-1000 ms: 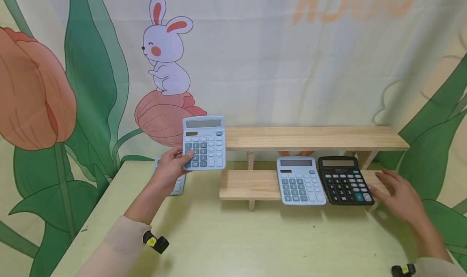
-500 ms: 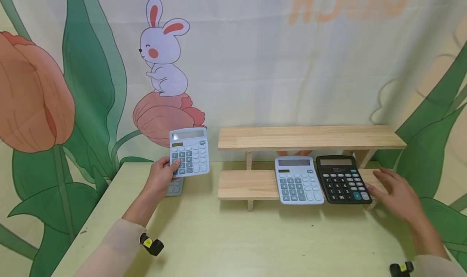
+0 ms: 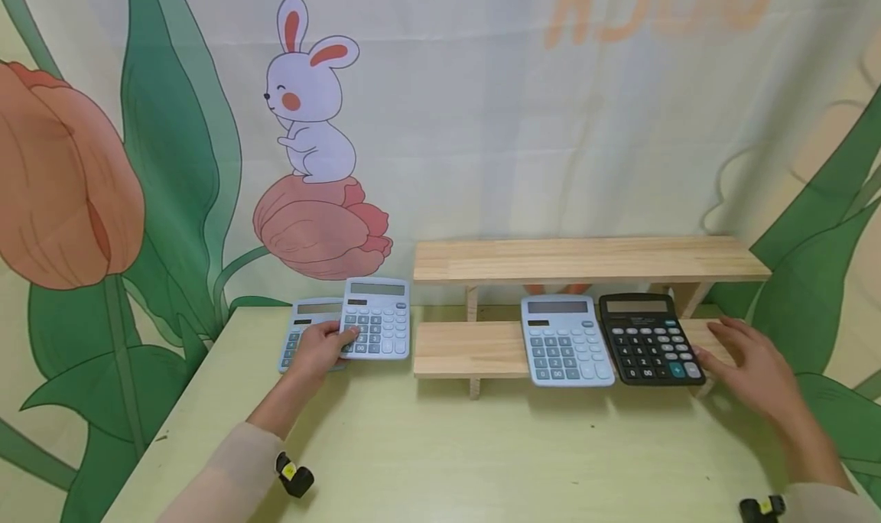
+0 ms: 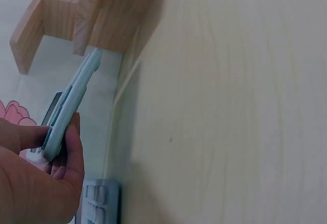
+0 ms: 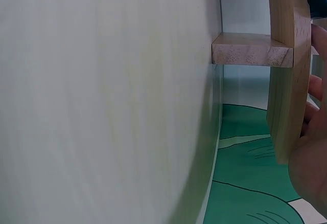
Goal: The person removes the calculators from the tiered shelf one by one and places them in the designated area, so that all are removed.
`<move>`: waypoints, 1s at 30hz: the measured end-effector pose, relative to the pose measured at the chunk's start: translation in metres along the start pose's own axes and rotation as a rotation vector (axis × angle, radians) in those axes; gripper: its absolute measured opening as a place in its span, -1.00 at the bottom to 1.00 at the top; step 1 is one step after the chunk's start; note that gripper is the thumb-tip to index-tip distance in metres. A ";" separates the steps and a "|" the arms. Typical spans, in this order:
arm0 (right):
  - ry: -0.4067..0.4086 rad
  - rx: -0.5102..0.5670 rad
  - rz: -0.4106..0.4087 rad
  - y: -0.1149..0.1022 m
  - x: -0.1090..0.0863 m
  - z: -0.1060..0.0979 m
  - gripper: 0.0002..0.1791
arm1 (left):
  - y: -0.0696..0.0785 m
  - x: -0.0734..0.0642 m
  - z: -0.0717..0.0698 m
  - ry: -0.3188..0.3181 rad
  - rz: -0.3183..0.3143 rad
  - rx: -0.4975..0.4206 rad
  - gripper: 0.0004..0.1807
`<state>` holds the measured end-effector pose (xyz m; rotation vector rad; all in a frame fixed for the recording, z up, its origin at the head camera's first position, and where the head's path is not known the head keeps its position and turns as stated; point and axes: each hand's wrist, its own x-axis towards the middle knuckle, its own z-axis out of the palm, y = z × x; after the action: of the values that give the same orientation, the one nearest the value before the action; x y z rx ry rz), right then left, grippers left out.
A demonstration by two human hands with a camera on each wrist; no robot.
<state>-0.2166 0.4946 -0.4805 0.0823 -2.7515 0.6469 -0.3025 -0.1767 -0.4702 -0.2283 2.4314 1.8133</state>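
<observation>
Thumb in front and fingers behind, my left hand [image 3: 322, 349] pinches a light blue calculator [image 3: 385, 320] by its lower left side, keys toward me. In the left wrist view this calculator [image 4: 71, 106] shows edge-on, tilted above the table. Partly hidden behind the hand, a second blue calculator [image 3: 292, 332] stands at the table's back left. My right hand [image 3: 753, 370] rests at the right end of the lower shelf, fingers relaxed, thumb tip right at the side of a black calculator [image 3: 643, 320]. Left of the black one, another blue calculator [image 3: 556, 324] leans on the same shelf.
A two-tier wooden shelf [image 3: 592, 259] stands at the back of the pale table [image 3: 482, 454]. Bare wood shows on its upper board and on the left of the lower board [image 3: 468, 347]. A curtain [image 3: 482, 125] printed with a rabbit and tulips hangs behind.
My left hand has lowered the blue calculator, first moving left, then back slightly right, uncovering more of the calculator behind it. The right hand has stayed at the shelf end.
</observation>
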 end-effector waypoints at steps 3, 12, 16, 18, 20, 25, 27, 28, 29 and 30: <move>-0.004 -0.006 0.006 0.001 0.000 -0.001 -0.21 | -0.006 0.001 0.008 -0.002 0.003 -0.005 -0.53; -0.021 -0.017 0.027 -0.002 0.001 -0.002 -0.19 | -0.014 0.004 0.018 -0.001 0.000 -0.056 -0.47; -0.014 -0.021 0.017 -0.004 0.003 -0.002 -0.19 | -0.017 0.006 0.017 0.003 -0.012 -0.047 -0.43; -0.013 -0.021 0.013 -0.003 0.004 -0.002 -0.19 | -0.018 0.007 0.017 0.002 -0.019 -0.026 -0.42; -0.013 -0.020 0.011 -0.003 0.005 -0.002 -0.19 | -0.020 0.007 0.017 -0.001 -0.021 -0.006 -0.41; -0.009 -0.016 0.009 -0.001 0.004 0.000 -0.20 | -0.024 0.007 0.013 -0.022 -0.013 0.056 -0.36; -0.007 -0.015 0.008 0.000 0.003 0.001 -0.20 | -0.025 0.006 0.011 -0.022 -0.011 0.092 -0.35; -0.005 -0.014 0.008 0.001 0.002 0.001 -0.20 | -0.025 0.005 0.010 -0.021 -0.009 0.109 -0.34; -0.005 -0.014 0.008 0.001 0.002 0.001 -0.20 | -0.024 0.004 0.009 -0.020 -0.005 0.132 -0.32; -0.004 -0.013 0.008 0.001 0.002 0.001 -0.21 | -0.024 0.003 0.008 -0.018 -0.003 0.156 -0.31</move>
<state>-0.2187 0.4948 -0.4814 0.0702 -2.7608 0.6314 -0.3016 -0.1756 -0.4963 -0.2012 2.5420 1.6070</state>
